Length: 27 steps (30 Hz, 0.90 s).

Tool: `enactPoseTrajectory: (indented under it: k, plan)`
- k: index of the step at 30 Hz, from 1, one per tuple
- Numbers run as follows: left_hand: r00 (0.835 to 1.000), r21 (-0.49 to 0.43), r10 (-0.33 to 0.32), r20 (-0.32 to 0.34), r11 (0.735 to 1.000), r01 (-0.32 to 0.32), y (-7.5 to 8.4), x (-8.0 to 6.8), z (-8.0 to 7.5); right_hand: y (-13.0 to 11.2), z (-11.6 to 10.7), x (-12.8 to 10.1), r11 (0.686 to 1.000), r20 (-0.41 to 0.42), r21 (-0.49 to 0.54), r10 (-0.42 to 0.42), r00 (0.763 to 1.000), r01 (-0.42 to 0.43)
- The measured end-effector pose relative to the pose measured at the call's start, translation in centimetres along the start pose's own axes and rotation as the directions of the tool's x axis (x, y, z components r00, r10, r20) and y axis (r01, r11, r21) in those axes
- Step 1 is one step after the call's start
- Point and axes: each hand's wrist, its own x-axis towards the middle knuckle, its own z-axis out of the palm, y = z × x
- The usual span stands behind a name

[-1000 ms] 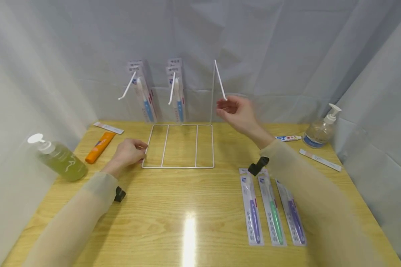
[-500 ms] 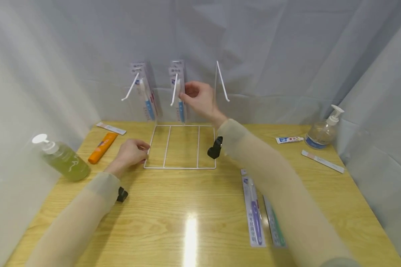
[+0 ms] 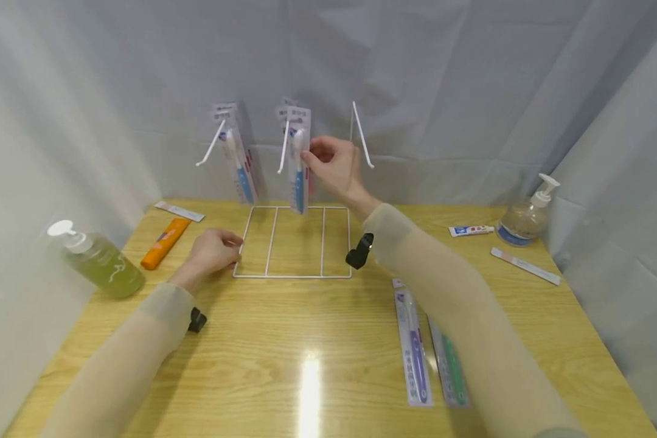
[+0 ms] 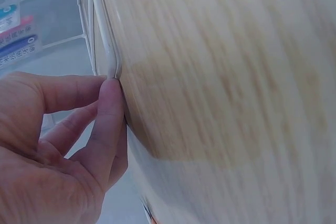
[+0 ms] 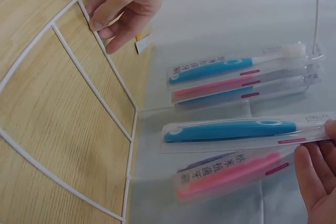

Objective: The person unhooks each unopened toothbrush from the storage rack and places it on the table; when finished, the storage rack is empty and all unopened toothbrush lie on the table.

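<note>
My right hand [image 3: 337,169] pinches the edge of a packaged blue toothbrush [image 3: 299,164] at the middle hook [image 3: 283,152] of a white wire rack [image 3: 292,277]. In the right wrist view, a pink packaged toothbrush [image 5: 231,177] hangs behind this blue pack, with a gap between their lower ends. My left hand [image 3: 213,250] pinches the left wire of the rack's base between thumb and fingers; the left wrist view shows the fingertips on the wire [image 4: 106,35]. More packaged toothbrushes [image 3: 236,158] hang on the left hook. The right hook [image 3: 363,137] bears no pack.
Packaged toothbrushes with purple [image 3: 414,353] and green [image 3: 453,371] handles lie at the right, partly under my right sleeve. An orange tube [image 3: 165,243] and a green pump bottle [image 3: 101,261] stand left; a small toothpaste tube [image 3: 471,230] and a clear pump bottle [image 3: 522,216] are right.
My right hand has gone from below the right hook left to the middle hook and taken hold of the front blue toothbrush pack, which has come forward along the hook. The left hand stays put.
</note>
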Motion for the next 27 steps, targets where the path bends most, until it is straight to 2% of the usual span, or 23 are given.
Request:
enactPoseTrajectory:
  k: [5,9,18,23,27]
  plan:
    - [1.0,-0.003,0.006,-0.002,1.0,-0.006,-0.4,0.2,-0.1,0.0,-1.3,-1.4,0.997,0.019,0.079,-0.022,1.0,0.021]
    - [1.0,-0.011,0.009,0.008,1.0,-0.009,-0.4,0.3,-0.1,0.3,-2.9,-3.5,0.997,0.058,0.073,-0.006,0.998,0.002]
    - [1.0,-0.017,0.004,0.018,1.0,-0.004,-0.4,0.6,0.0,2.1,-8.4,-9.5,0.987,0.147,0.087,0.119,0.982,-0.133]
    - [1.0,-0.019,0.006,0.017,1.0,-0.005,-0.5,0.5,-0.1,3.1,-11.2,-12.2,0.973,0.158,0.033,0.222,0.962,-0.229]
    - [1.0,-0.017,0.006,0.026,1.0,-0.006,-0.5,0.5,0.0,4.6,-13.0,-14.6,0.934,0.185,0.034,0.345,0.92,-0.357]
